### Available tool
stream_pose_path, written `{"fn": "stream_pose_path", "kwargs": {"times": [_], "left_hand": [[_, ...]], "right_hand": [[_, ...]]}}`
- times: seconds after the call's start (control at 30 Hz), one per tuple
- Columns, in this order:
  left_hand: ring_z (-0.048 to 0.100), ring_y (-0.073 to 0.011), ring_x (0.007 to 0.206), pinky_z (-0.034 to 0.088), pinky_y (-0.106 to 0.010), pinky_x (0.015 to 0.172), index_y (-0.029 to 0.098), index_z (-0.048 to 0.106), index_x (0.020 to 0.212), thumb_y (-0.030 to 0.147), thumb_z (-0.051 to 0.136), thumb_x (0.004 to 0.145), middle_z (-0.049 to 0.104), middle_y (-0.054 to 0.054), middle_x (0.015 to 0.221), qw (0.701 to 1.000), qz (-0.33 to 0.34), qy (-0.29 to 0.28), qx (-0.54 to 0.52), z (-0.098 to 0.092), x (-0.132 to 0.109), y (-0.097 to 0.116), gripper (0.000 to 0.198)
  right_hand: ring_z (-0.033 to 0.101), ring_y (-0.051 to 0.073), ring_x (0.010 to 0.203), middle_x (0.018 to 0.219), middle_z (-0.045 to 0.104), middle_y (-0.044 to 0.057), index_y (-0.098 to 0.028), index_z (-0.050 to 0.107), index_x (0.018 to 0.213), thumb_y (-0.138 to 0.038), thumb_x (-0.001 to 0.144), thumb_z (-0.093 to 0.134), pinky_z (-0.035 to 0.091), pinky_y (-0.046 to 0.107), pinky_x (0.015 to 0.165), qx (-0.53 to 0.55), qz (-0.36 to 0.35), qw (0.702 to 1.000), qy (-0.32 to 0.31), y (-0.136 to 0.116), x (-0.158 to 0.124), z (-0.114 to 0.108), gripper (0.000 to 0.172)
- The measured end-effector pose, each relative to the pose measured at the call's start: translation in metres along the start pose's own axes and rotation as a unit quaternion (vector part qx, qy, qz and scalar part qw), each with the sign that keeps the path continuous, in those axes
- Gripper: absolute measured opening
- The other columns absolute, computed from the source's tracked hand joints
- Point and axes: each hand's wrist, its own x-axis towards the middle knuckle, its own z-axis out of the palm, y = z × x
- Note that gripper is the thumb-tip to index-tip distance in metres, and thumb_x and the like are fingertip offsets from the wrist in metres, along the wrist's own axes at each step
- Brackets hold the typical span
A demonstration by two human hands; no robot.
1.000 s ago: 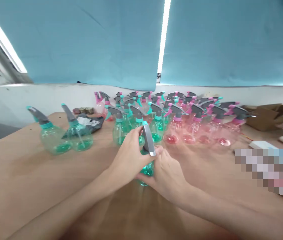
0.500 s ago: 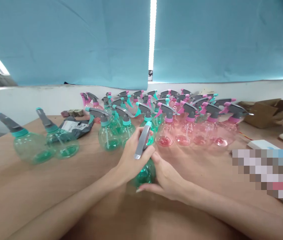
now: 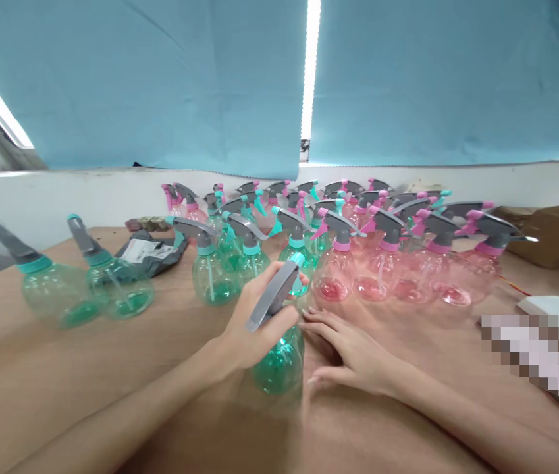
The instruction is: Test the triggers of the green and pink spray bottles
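My left hand (image 3: 252, 322) is wrapped round the neck of a green spray bottle (image 3: 279, 365) with a grey trigger head and turquoise nozzle. The bottle is tilted, its round body lower than the hand. Just right of it, my right hand (image 3: 353, 349) has its fingers spread and holds nothing. Beyond my hands stand several green spray bottles (image 3: 210, 276) and several pink spray bottles (image 3: 336, 273) in close rows. Two more green spray bottles (image 3: 121, 289) stand apart at the left.
A grey plastic package (image 3: 158, 255) with a white label lies behind the left pair. At the right are a cardboard box (image 3: 550, 234), a white box (image 3: 550, 306) and a blurred-out flat item (image 3: 540, 362). A blue curtain (image 3: 160, 85) hangs behind the wooden table (image 3: 175, 355).
My right hand has let go of the bottle's body and moved right with its fingers opening. The held bottle has come slightly nearer, still in my left hand. The view has shifted a little.
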Motion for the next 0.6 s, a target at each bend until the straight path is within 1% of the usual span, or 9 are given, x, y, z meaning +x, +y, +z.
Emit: {"fn": "stream_pose_path", "kwargs": {"times": [0.1, 0.27, 0.37, 0.53, 0.6], "left_hand": [[0.040, -0.0113, 0.054, 0.039, -0.026, 0.057, 0.023, 0.050, 0.094, 0.017, 0.050, 0.073, 0.045, 0.005, 0.070, 1.000, -0.003, 0.000, 0.006, -0.0003, 0.0007, 0.0014, 0.022], [0.046, -0.0140, 0.055, 0.044, -0.029, 0.059, 0.024, 0.052, 0.092, 0.019, 0.052, 0.072, 0.051, 0.004, 0.069, 0.999, -0.025, 0.004, 0.023, -0.0029, 0.0009, 0.0007, 0.020], [0.047, -0.0154, 0.056, 0.046, -0.031, 0.058, 0.025, 0.052, 0.090, 0.022, 0.052, 0.072, 0.051, 0.003, 0.067, 0.999, -0.035, 0.008, 0.029, -0.0037, 0.0005, 0.0010, 0.018], [0.045, -0.0166, 0.055, 0.043, -0.031, 0.054, 0.026, 0.053, 0.085, 0.023, 0.051, 0.072, 0.048, 0.003, 0.063, 0.998, -0.050, -0.002, 0.039, -0.0051, -0.0001, 0.0043, 0.014], [0.047, -0.0170, 0.057, 0.042, -0.031, 0.055, 0.025, 0.052, 0.081, 0.022, 0.050, 0.072, 0.047, 0.002, 0.064, 0.998, -0.051, -0.009, 0.035, -0.0062, -0.0005, 0.0050, 0.010]], "right_hand": [[0.037, 0.034, 0.138, 0.146, 0.046, 0.017, -0.017, 0.044, 0.143, -0.071, 0.078, 0.059, 0.033, 0.051, 0.112, -0.011, 0.001, 1.000, -0.004, -0.0029, 0.0005, -0.0006, 0.085], [0.039, 0.033, 0.136, 0.144, 0.049, 0.017, -0.017, 0.045, 0.142, -0.070, 0.078, 0.060, 0.035, 0.052, 0.110, -0.018, -0.008, 1.000, 0.008, -0.0029, 0.0006, -0.0009, 0.085], [0.040, 0.032, 0.136, 0.143, 0.050, 0.017, -0.016, 0.045, 0.142, -0.070, 0.078, 0.060, 0.035, 0.052, 0.110, -0.023, -0.012, 1.000, 0.011, -0.0033, 0.0009, -0.0014, 0.085], [0.042, 0.034, 0.135, 0.143, 0.050, 0.018, -0.012, 0.049, 0.139, -0.070, 0.079, 0.058, 0.037, 0.052, 0.109, -0.037, -0.015, 0.999, 0.002, -0.0043, 0.0023, -0.0032, 0.084], [0.041, 0.034, 0.135, 0.143, 0.050, 0.018, -0.010, 0.049, 0.139, -0.071, 0.079, 0.058, 0.037, 0.052, 0.109, -0.041, -0.016, 0.999, -0.005, -0.0043, 0.0028, -0.0035, 0.085]]}}
